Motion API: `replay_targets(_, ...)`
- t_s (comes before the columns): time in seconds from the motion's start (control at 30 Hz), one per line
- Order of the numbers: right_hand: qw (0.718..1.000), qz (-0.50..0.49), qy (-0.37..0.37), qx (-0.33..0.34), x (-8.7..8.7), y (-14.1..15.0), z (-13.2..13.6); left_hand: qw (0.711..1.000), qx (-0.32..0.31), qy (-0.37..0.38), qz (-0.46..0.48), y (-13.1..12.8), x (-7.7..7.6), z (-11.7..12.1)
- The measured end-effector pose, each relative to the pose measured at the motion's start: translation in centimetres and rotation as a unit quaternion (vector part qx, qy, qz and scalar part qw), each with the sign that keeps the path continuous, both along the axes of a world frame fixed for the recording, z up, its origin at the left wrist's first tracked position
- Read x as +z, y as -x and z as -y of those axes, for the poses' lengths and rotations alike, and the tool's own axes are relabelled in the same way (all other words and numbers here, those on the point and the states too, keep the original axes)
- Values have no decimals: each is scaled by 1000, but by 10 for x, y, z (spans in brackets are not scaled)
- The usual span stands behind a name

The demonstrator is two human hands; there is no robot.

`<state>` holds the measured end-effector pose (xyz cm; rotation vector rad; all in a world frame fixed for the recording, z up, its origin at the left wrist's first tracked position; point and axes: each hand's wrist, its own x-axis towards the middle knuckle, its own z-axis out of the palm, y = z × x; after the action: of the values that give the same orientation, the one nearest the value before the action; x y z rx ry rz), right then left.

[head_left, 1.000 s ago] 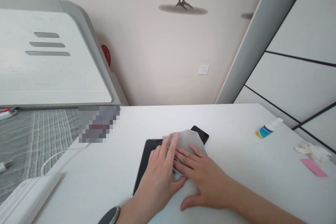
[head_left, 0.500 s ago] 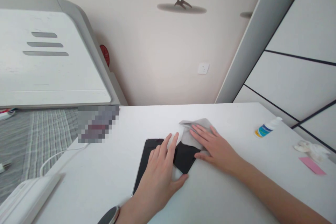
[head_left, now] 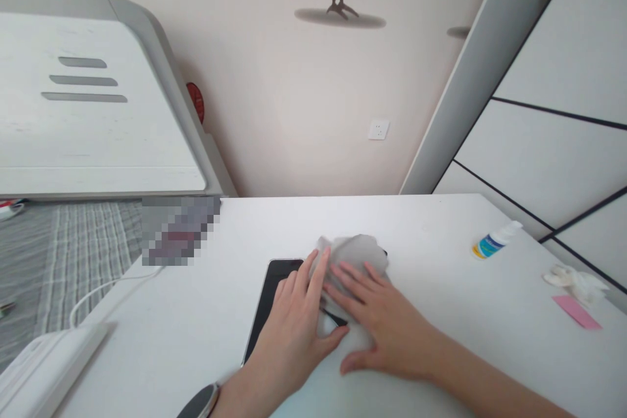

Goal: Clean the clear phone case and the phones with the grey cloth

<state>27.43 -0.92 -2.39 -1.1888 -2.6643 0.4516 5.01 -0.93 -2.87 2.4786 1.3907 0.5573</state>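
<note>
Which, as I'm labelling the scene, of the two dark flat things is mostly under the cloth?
The right one: only dark bits peek out past the cloth. The left one's visible part is uncovered.

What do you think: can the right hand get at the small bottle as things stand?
Probably yes: white tabletop lies between the right hand and the small bottle, and nothing seems to block the way. The hand, though, lies on the grey cloth and would have to leave it.

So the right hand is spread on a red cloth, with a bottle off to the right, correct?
Not quite: the head view shows the cloth is grey, not red. The right hand is spread on it, with the bottle off to the right.
</note>
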Motion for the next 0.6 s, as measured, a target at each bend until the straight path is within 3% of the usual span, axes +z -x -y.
replay_targets(0.07,998,-9,32,48,2,2,1,1000,-3,0,0,0,1,0)
replay_targets(0.1,999,-4,34,37,2,0,-2,1000,-2,1,0,0,1,0)
replay_targets(0.2,996,37,-2,-86,2,-11,-11,1000,4,4,1,-1,2,0)
replay_targets(0.27,992,47,-24,-119,2,-12,-10,1000,9,5,3,-1,2,0)
replay_targets(0.43,998,-4,23,59,2,0,1,1000,-3,2,1,0,1,0)
replay_targets(0.5,1000,11,8,19,0,-10,-7,1000,-1,6,-1,0,2,0)
replay_targets(0.6,993,53,-39,-102,-3,-28,-17,1000,7,17,-3,0,4,1)
